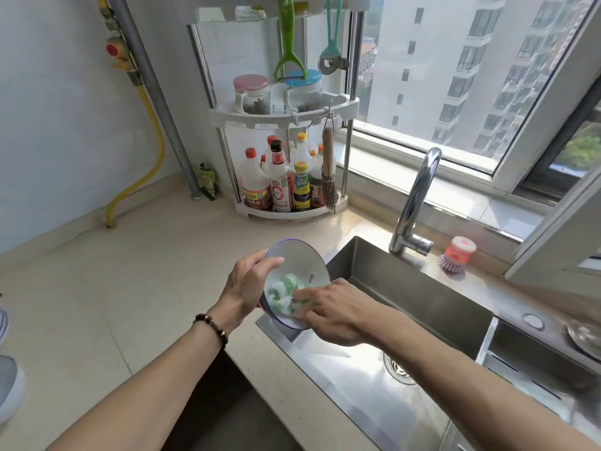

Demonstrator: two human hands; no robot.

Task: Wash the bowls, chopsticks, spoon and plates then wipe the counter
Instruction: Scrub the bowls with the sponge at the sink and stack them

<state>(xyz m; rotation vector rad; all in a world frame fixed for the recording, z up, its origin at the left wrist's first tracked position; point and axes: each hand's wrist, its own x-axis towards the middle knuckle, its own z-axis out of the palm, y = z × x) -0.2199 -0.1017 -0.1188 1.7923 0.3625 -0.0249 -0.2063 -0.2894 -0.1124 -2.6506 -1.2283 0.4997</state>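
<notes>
Over the steel sink's (422, 297) left edge, left hand (248, 284) gripped a tilted blue-rimmed white bowl (299, 258) by its rim, right hand (335, 312) fingers curled, pressing a soapy green sponge (286, 289) inside it.

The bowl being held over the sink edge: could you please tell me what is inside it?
Inside the bowl lies a green sponge covered in white foam, pressed there by the right hand. The left hand holds the rim. The bowl's bottom under the sponge and fingers is hidden.
</notes>
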